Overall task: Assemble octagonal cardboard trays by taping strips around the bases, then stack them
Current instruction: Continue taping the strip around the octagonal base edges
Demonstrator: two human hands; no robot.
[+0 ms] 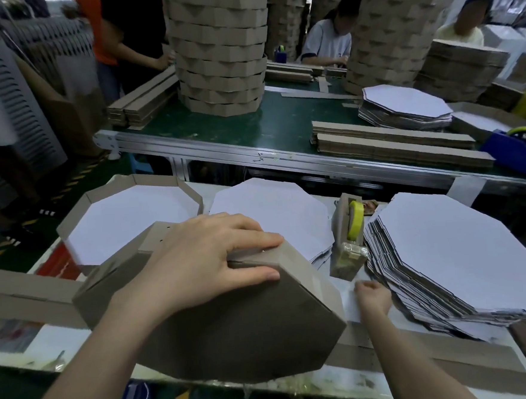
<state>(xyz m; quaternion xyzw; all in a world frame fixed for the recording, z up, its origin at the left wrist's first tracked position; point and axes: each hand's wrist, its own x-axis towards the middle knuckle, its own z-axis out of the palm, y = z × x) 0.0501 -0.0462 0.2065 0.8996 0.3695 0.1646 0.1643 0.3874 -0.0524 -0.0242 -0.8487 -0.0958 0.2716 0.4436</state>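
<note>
Near bench crowded: upturned tray [234, 335] under the left hand [197, 263] fills the front centre, finished tray [126, 221] and a low pile of white bases [275, 217] block the back, tall base stack [455, 257] walls off the right. Tape dispenser [349, 243] stands between pile and stack, leaving a narrow bare strip of bench [347, 305] where the closed right hand [372, 296] sits. Loose cardboard strip [422, 353] lies along the front right edge.

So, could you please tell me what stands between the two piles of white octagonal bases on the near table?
In the head view, a tape dispenser with a yellow tape roll stands upright between the middle pile and the right pile.
</note>
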